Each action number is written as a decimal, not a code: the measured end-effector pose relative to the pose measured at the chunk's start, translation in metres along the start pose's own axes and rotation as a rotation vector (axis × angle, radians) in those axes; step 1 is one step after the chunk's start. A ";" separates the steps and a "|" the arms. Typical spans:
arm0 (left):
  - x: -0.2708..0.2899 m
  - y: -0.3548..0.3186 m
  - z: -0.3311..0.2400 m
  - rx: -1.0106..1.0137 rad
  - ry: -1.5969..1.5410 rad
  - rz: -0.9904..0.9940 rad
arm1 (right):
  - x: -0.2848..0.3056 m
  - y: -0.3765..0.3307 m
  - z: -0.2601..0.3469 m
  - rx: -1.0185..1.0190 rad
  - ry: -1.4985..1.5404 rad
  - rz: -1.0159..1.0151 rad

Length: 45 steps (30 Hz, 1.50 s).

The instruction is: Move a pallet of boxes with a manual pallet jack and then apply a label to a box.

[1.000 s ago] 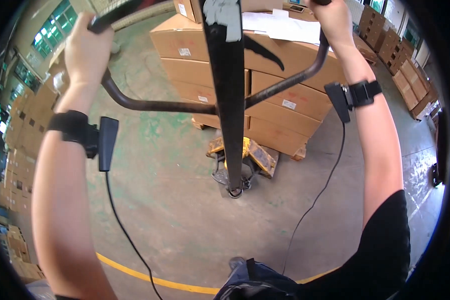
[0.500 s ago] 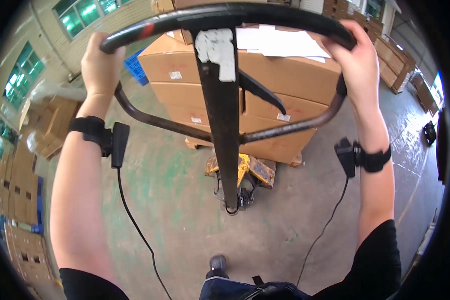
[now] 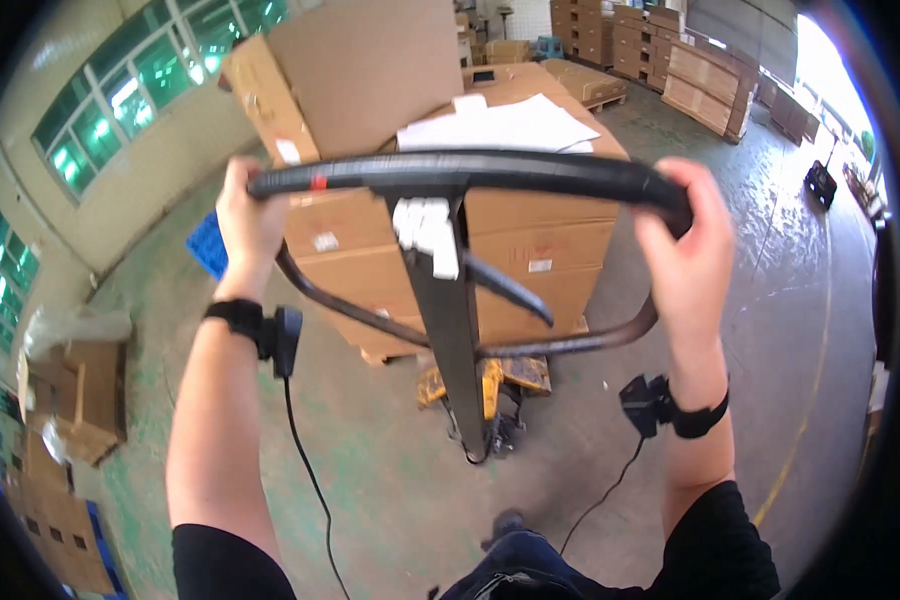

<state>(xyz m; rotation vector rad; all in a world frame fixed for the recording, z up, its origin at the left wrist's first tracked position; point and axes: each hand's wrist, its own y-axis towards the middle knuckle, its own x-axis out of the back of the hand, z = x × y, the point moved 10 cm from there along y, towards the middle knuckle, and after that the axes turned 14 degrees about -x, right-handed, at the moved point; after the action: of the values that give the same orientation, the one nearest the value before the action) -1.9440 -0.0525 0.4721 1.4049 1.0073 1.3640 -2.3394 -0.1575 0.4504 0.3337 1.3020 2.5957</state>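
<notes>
Left grip [image 3: 250, 218] is wrapping the left end of the black loop handle [image 3: 540, 172]; right grip [image 3: 692, 245] is wrapping its right bend. Handle is standing upright before the person, rising from the yellow pallet jack [image 3: 525, 375] beside stacked cartons [image 3: 365, 278]. It's looking rigid, likely heavy to swing; wide corner holds are probably giving best leverage. Papers [image 3: 510, 127] are lying on top.

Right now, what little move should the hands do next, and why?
Perhaps one gentle pull on the black handle: the left hand and right hand grip its ends, and white papers lie atop the stacked boxes beyond, so a jerk might slide them.
</notes>
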 end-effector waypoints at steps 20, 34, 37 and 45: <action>-0.127 0.039 0.086 0.073 -0.231 0.121 | -0.083 0.060 -0.024 -0.158 -0.156 -0.007; -0.255 0.070 0.124 0.176 -0.142 0.162 | -0.150 0.146 -0.129 -0.205 -0.274 -0.022; -0.273 0.051 0.148 0.232 -0.120 0.180 | -0.181 0.147 -0.151 -0.209 -0.215 0.056; -0.325 0.054 0.146 0.352 -0.090 0.230 | -0.219 0.184 -0.236 -0.346 -0.150 0.219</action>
<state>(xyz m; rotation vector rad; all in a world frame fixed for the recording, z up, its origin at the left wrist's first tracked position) -1.8184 -0.3897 0.4431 1.8758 1.0885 1.3148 -2.2185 -0.5082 0.4387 0.6230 0.7871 2.8439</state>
